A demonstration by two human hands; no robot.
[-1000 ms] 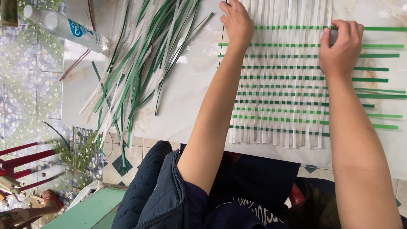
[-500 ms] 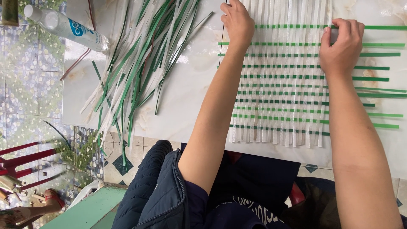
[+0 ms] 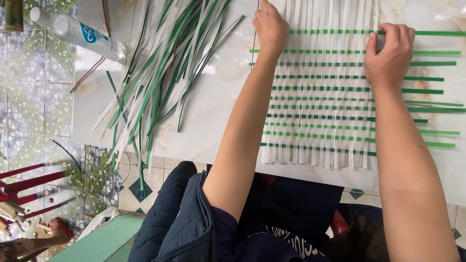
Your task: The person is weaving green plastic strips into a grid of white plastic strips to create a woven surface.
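A woven mat (image 3: 320,97) of white upright strips crossed by green strips lies flat on a pale marble-look table (image 3: 218,111). My left hand (image 3: 270,29) presses down on the mat's far left corner, fingers curled over the white strips. My right hand (image 3: 390,53) rests on the mat's far right side, fingers closed around the topmost green strip (image 3: 437,33) and the white strips beneath it. Several green strips stick out past the mat to the right.
A loose pile of green and white strips (image 3: 155,68) spreads over the table's left part, some hanging off the near edge. A clear plastic bottle (image 3: 77,33) lies at the far left. Red stool legs (image 3: 24,187) and a green bench (image 3: 102,240) stand on the tiled floor.
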